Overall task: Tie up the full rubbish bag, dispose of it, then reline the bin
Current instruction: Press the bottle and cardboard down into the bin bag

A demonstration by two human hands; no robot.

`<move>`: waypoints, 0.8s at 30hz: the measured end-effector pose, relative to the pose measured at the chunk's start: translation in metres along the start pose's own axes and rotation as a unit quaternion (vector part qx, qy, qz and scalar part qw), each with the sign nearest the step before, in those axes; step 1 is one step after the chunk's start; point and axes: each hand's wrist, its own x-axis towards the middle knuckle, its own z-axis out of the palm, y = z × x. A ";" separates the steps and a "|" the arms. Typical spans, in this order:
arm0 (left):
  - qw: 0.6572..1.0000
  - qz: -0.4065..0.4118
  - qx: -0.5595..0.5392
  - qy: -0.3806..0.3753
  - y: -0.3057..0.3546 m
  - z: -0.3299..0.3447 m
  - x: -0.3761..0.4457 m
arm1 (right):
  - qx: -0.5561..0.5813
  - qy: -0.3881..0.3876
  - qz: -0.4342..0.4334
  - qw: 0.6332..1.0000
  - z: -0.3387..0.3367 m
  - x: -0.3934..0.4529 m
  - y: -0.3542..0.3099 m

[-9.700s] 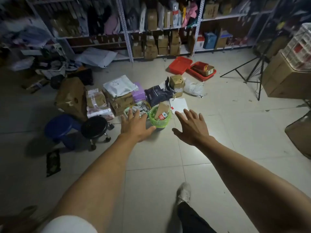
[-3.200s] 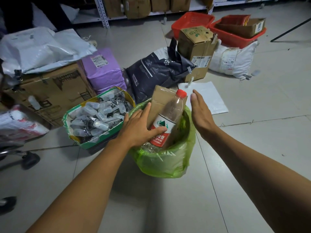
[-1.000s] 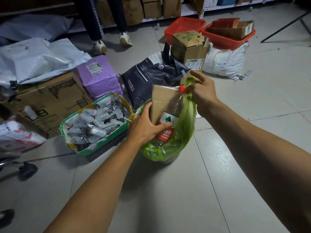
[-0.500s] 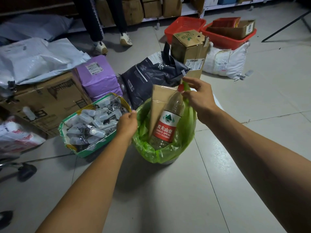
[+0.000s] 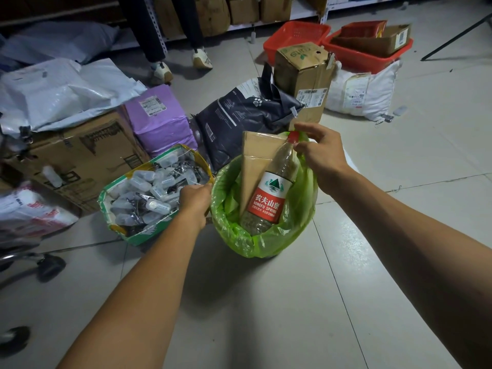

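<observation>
Now your right hand [image 5: 320, 153] fingers are pinched on the green bag [image 5: 266, 242] far edge; your left hand [image 5: 194, 199] fingers grip its left rim.

The floor [image 5: 266, 302] is laid with pale grey glossy tiles that catch a patch of light on the right, while the far edges of the room fall into dimness. Along the back runs metal shelving [image 5: 306, 12] whose lowest shelf carries a row of cardboard boxes [image 5: 221, 10]. A dark slanted stand leg [image 5: 458, 35] crosses the upper right corner, and a castor wheel [image 5: 50, 266] on a chrome frame shows at the left edge.
</observation>
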 end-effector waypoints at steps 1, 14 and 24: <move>1.000 0.015 0.006 0.008 0.000 -0.001 0.000 | -0.004 0.000 0.000 1.000 0.000 0.000 0.000; 0.991 -0.078 0.027 -0.104 0.004 -0.006 -0.015 | -0.044 0.001 -0.009 0.999 -0.002 -0.003 0.002; 0.992 0.116 0.056 0.018 0.013 -0.007 -0.009 | -0.041 0.005 -0.008 0.999 -0.002 -0.002 0.001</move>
